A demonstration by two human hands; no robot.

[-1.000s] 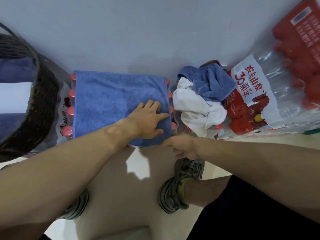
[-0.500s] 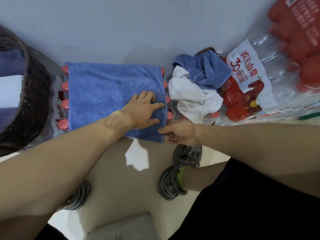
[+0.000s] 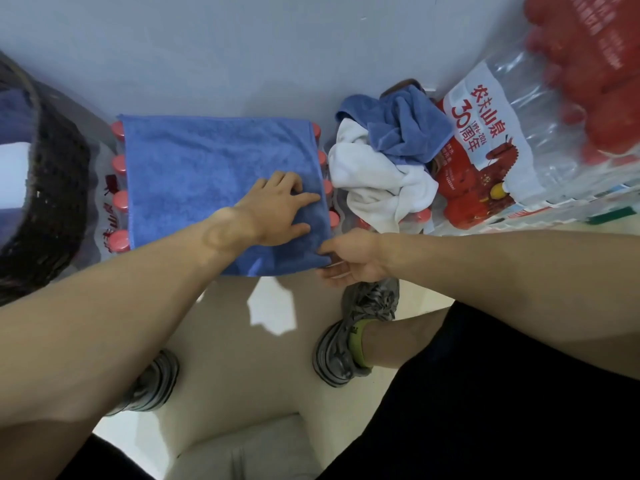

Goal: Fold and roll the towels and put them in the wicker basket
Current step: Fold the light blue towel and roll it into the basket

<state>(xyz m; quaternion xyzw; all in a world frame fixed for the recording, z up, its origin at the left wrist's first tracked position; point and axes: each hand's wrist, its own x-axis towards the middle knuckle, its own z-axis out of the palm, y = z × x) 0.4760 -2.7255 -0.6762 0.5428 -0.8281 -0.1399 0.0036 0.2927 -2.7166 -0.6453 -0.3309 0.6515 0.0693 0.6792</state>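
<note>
The left hand (image 3: 277, 211) lies flat, fingers straight and spread, pressing on the right part of a blue towel (image 3: 207, 174) that is spread over a shrink-wrapped pack of red-capped water bottles (image 3: 119, 202). The right hand (image 3: 349, 256) is at the towel's near right corner, thumb above and fingers below the edge, pinching the cloth where it hangs over the pack. The left forearm crosses over the towel's near edge and hides part of it. Just right of the towel, on the neighbouring bottles, sits a heap of unfolded towels: a white towel (image 3: 377, 181) beneath and a crumpled blue towel (image 3: 405, 129) on top. Beyond the heap, further right, leans another wrapped bottle pack (image 3: 498, 140) with a red and white label printed with Chinese characters and "30". At the far left edge stands the dark wicker basket (image 3: 55, 188); blue and white shapes show inside it, but too little is visible to tell what they are. A pale blue-grey wall (image 3: 242, 46) rises behind everything. Below the hands, two grey sneakers (image 3: 349, 337) stand on the light floor.
</note>
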